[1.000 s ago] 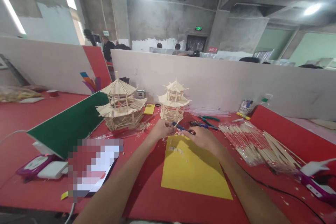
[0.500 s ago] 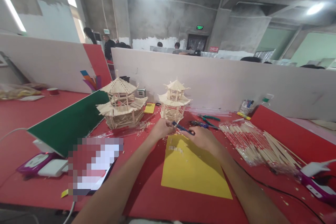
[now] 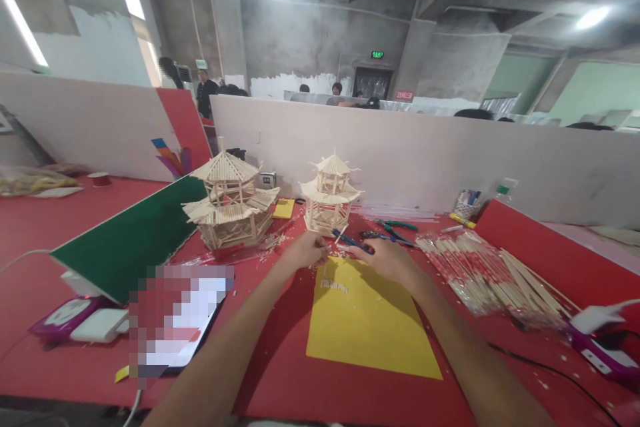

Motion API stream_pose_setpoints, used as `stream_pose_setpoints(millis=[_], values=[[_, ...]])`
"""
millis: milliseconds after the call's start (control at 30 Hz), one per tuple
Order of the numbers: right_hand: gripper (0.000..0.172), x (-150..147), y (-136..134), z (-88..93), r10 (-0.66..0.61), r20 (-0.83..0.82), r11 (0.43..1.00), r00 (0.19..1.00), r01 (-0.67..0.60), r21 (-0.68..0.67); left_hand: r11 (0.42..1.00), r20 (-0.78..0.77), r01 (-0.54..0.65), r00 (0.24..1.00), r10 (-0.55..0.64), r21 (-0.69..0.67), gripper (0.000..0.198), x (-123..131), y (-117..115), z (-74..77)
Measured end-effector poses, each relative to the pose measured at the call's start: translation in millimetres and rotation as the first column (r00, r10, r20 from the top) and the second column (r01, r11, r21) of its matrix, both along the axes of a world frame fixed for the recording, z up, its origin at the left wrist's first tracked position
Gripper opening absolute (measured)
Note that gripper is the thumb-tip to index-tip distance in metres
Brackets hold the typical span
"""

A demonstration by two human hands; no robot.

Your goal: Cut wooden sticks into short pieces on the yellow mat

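Observation:
My right hand [image 3: 387,259] is closed around blue-handled cutters [image 3: 350,241], whose tip points left. A thin wooden stick [image 3: 342,234] juts up beside the cutters' tip. My left hand [image 3: 305,250] is pinched shut close to that tip; what it holds is too small to make out. Both hands hover over the far edge of a yellow sheet [image 3: 367,323], where several short cut stick pieces [image 3: 334,285] lie. Just behind the hands stands a small stick pagoda [image 3: 330,193].
A larger stick pagoda [image 3: 230,200] stands to the left beside a green board [image 3: 127,240]. Bundles of wrapped chopsticks [image 3: 490,273] lie to the right, with green and blue pliers [image 3: 395,230] behind. A glue gun [image 3: 600,340] and cable sit far right. A white partition [image 3: 450,160] closes off the back.
Both hands have stayed over the yellow sheet's far edge, shifting slightly. The stick at the cutters' tip now shows tilted upward.

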State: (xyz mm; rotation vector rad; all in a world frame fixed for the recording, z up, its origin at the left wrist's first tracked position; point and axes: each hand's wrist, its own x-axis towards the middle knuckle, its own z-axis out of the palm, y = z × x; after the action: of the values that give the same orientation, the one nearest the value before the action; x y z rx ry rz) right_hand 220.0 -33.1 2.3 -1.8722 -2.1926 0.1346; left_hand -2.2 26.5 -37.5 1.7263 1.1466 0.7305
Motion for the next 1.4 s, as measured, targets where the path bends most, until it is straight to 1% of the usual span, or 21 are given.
stream_pose_setpoints(millis=[67,133,200,267,367,467,500,567,633,667,700,767,833,867,933,1067,1300,1400], values=[[0.066,3.1,0.9,1.5,0.001,-0.015,1.0,1.0,0.0,0.021,0.998,-0.136,-0.016,0.99,0.025,0.068,0.021,-4.4,-1.9,0.6],[0.064,4.3,1.2,2.2,0.0,-0.017,1.0,1.0,0.001,0.025,0.989,-0.233,-0.041,0.97,0.073,0.139,0.022,-7.5,-4.4,1.5],[0.065,3.5,1.2,1.7,0.009,-0.015,1.0,1.0,-0.008,0.02,0.981,-0.286,-0.058,0.952,0.11,0.184,0.024,-8.7,-7.0,1.9],[0.064,2.0,1.1,0.1,0.015,-0.022,1.0,1.0,-0.015,0.008,0.978,-0.321,-0.057,0.94,0.121,0.201,0.026,-8.6,-9.1,0.9],[0.061,0.7,1.5,-3.2,0.03,-0.043,1.0,0.999,-0.03,0.006,0.979,-0.36,-0.02,0.928,0.094,0.205,0.027,-8.2,-11.0,-2.6],[0.06,1.5,2.8,-5.2,0.04,-0.046,0.999,0.998,-0.039,0.015,0.985,-0.429,0.046,0.903,0.03,0.164,0.026,-9.4,-10.2,-5.0],[0.06,1.9,3.3,-5.3,0.043,-0.046,0.999,0.998,-0.043,0.011,0.985,-0.442,0.053,0.897,0.027,0.167,0.025,-9.9,-9.4,-4.7],[0.061,2.7,4.0,-4.9,0.047,-0.047,0.999,0.998,-0.047,-0.003,0.97,-0.408,0.03,0.91,0.073,0.24,0.02,-10.4,-7.5,-1.4],[0.06,3.0,4.5,-4.3,0.056,-0.052,0.998,0.997,-0.056,-0.009,0.921,-0.286,-0.011,0.949,0.132,0.389,0.01,-10.0,-6.4,4.8],[0.06,2.9,4.6,-4.3,0.061,-0.056,0.998,0.997,-0.062,-0.014,0.887,-0.212,-0.016,0.969,0.128,0.462,0.013,-9.4,-6.5,8.4],[0.06,2.6,4.7,-4.5,0.067,-0.057,0.998,0.996,-0.068,-0.018,0.853,-0.149,-0.001,0.985,0.092,0.523,0.023,-8.8,-7.0,11.8],[0.059,1.7,4.8,-5.9,0.081,-0.055,0.996,0.995,-0.083,-0.023,0.803,-0.094,0.085,0.995,-0.036,0.59,0.041,-7.3,-8.9,16.9],[0.059,0.6,4.9,-8.3,0.1,-0.049,0.995,0.994,-0.101,-0.015,0.77,-0.114,0.177,0.984,-0.136,0.613,0.05,-5.9,-10.5,17.8],[0.058,0.0,5.0,-9.8,0.114,-0.046,0.993,0.992,-0.115,-0.008,0.761,-0.136,0.209,0.978,-0.158,0.614,0.05,-5.3,-10.5,16.7],[0.058,-0.9,5.5,-12.9,0.146,-0.034,0.989,0.989,-0.146,0.002,0.766,-0.182,0.247,0.968,-0.171,0.593,0.045,-4.3,-8.9,12.4],[0.058,-2.5,8.1,-18.9,0.177,0.013,0.984,0.984,-0.177,0.014,0.807,-0.21,0.281,0.957,-0.198,0.519,0.038,-4.0,-2.3,5.4],[0.061,-7.7,10.5,-21.8,0.172,0.074,0.982,0.982,-0.177,0.064,0.828,-0.151,0.274,0.962,-0.229,0.489,0.039,-9.6,2.7,8.5],[0.062,-10.3,10.9,-22.0,0.168,0.091,0.982,0.982,-0.175,0.076,0.826,-0.133,0.271,0.963,-0.236,0.494,0.042,-10.7,3.4,10.5]])
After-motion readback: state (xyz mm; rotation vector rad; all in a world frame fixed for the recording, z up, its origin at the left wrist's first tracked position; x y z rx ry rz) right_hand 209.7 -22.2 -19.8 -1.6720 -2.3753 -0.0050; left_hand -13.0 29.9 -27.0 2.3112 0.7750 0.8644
